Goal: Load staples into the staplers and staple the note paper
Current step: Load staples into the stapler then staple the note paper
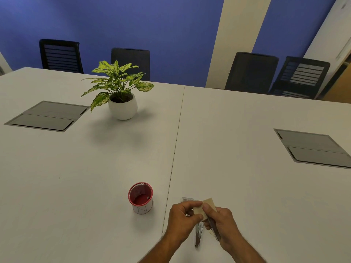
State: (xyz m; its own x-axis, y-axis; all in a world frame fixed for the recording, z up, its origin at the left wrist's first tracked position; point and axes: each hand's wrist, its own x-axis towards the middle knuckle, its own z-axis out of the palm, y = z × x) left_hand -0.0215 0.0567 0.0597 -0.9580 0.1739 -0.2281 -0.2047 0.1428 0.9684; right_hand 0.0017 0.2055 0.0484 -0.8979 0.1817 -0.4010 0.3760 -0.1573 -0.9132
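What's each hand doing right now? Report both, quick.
Left hand: closed, pinching the note paper.
Right hand: closed, pinching the same note paper with the thumb and gripping a stapler.

From the cup (140, 198) on the table (76, 168), my hands (183, 221) hold note paper (208, 205) and stapler (199, 234) right of it, the plant (121, 92) behind.

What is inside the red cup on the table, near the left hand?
The red cup looks almost empty: only its red bottom and one tiny grey piece show. The near wall hides part of the bottom, so more small pieces may lie there.
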